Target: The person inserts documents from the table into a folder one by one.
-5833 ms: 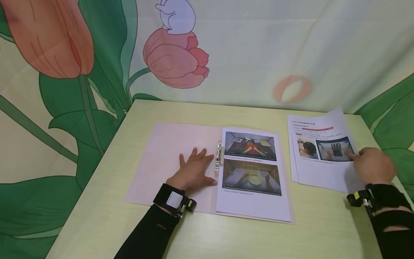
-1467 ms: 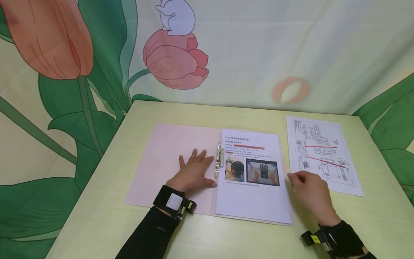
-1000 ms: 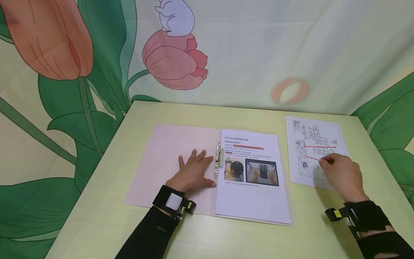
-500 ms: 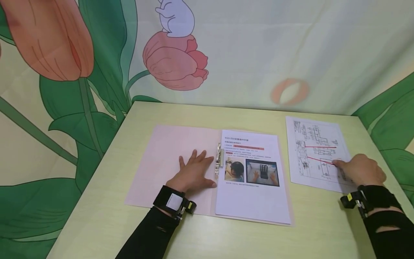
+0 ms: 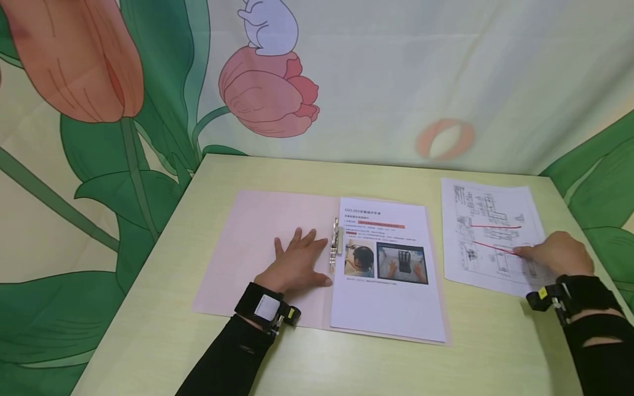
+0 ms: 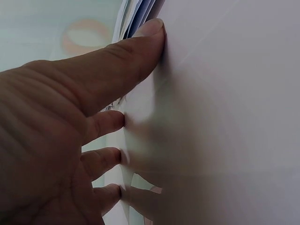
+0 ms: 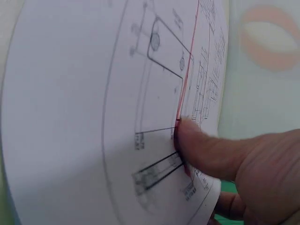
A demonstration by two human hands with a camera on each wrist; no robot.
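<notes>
A pink folder (image 5: 269, 242) lies spread on the table, a metal clip (image 5: 334, 245) along its spine. On its right half rests a white printed page (image 5: 386, 308) with two photos. My left hand (image 5: 294, 264) rests on the bare left half with fingers spread; in the left wrist view its thumb (image 6: 122, 58) and fingertips touch that cover. Off to the right, my right hand (image 5: 562, 256) pinches the right edge of a sheet with a technical drawing (image 5: 487, 214). The right wrist view shows the thumb (image 7: 201, 145) on top, other fingers behind the bending sheet.
The pale yellow table (image 5: 386, 368) extends around the folder and sheet. Behind it hangs a curtain (image 5: 376, 82) printed with tulips and a white rabbit. A strip of table separates the folder from the drawing sheet.
The page with two photos went from the right-hand pile onto the folder, uncovering the drawing sheet. My right hand then moved rightward to that sheet, which has shifted slightly right. The left hand stayed still.
</notes>
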